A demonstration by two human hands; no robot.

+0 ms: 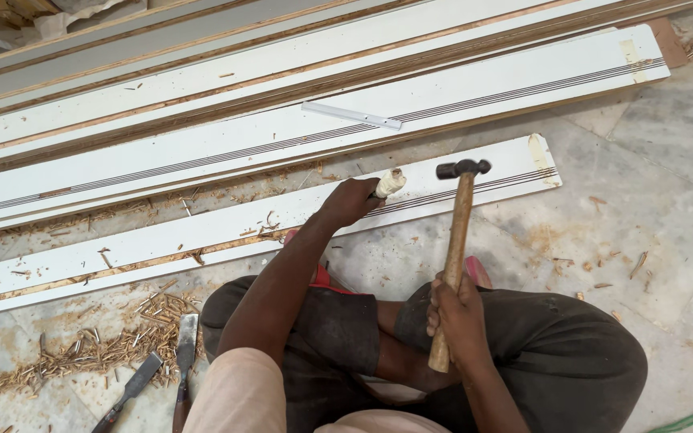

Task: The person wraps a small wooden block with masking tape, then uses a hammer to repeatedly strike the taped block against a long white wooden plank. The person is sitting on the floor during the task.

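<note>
Head view: chisel upright on the white grooved board, our left hand fisted round its handle. Right hand grips the hammer just beside the chisel. We'd strike squarely, lightly. Shavings lie near the board.

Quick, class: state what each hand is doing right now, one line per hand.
Left hand: closed around a chisel handle set on the white board.
Right hand: closed on the wooden hammer, head raised.
</note>
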